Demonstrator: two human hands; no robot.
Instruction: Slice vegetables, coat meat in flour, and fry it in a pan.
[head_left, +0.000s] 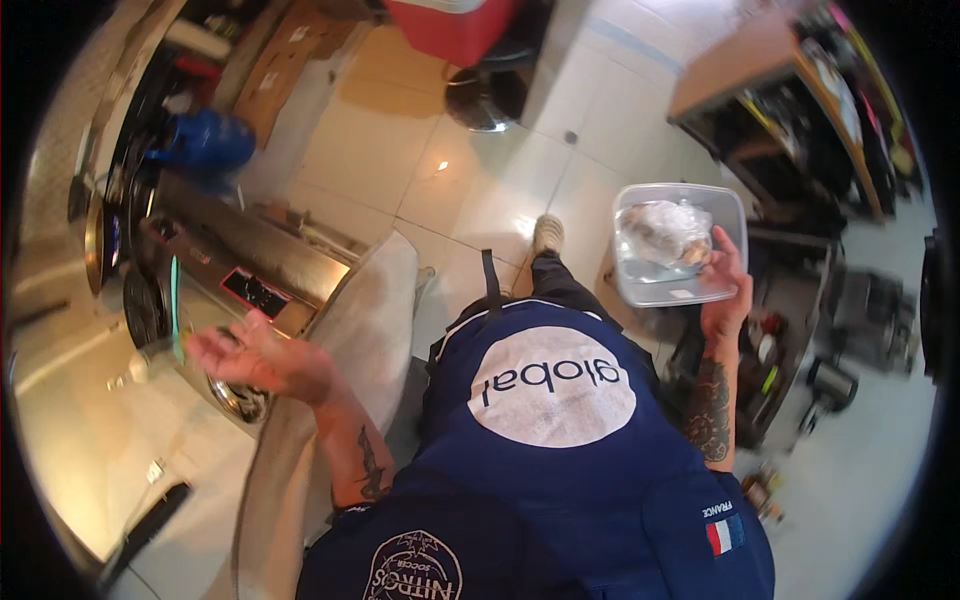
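On the right, my right hand (726, 281) grips the near right side of a clear plastic container (634, 289), its fingers reaching over the rim. Inside lies a clear plastic bag (664, 229) with brownish contents that I cannot make out. My left hand (259, 356) is raised on the left over a steel counter, blurred, palm partly up. Right by its fingertips is a teal strip (177, 307), perhaps the edge of a clear object; whether the hand holds it cannot be told. Below that hand sits a shiny round metal item (238, 397).
Frying pans (142, 300) and a blue gas cylinder (206, 141) stand at left. A pale curved board or cover (367, 315) borders the counter. Ahead are a red cooler (454, 30) and a dark round base (487, 97). A wooden shelf unit (739, 64) stands right on the tiled floor (480, 172).
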